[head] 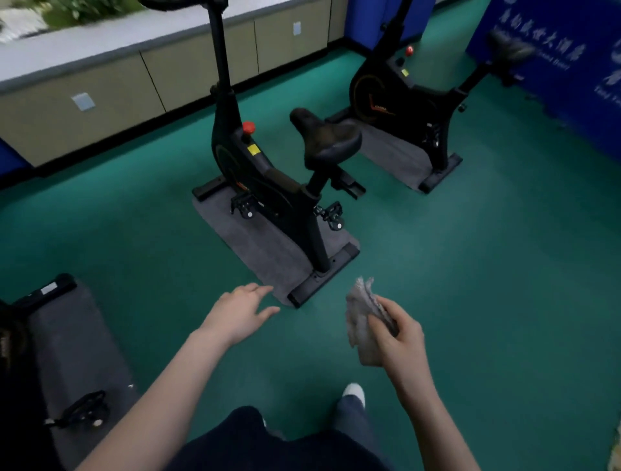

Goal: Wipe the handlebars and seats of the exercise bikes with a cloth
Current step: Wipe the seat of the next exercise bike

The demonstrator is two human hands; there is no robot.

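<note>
A black exercise bike (268, 174) stands on a grey mat straight ahead, its black seat (327, 136) facing me and its handlebars (183, 3) cut off at the top edge. A second black bike (413, 101) stands further right, with its seat (509, 48) near the blue wall. My right hand (400, 331) grips a crumpled grey cloth (361, 319) low in front of me, well short of the near bike. My left hand (240, 311) hovers with relaxed fingers, holding nothing, just before the bike's rear foot.
Part of a third bike with a pedal (80, 411) on a grey mat (77, 353) sits at the lower left. Beige cabinets (100, 97) run along the back, a blue banner (554, 67) at the right. The floor (487, 252) is green; my shoe (354, 393) shows below.
</note>
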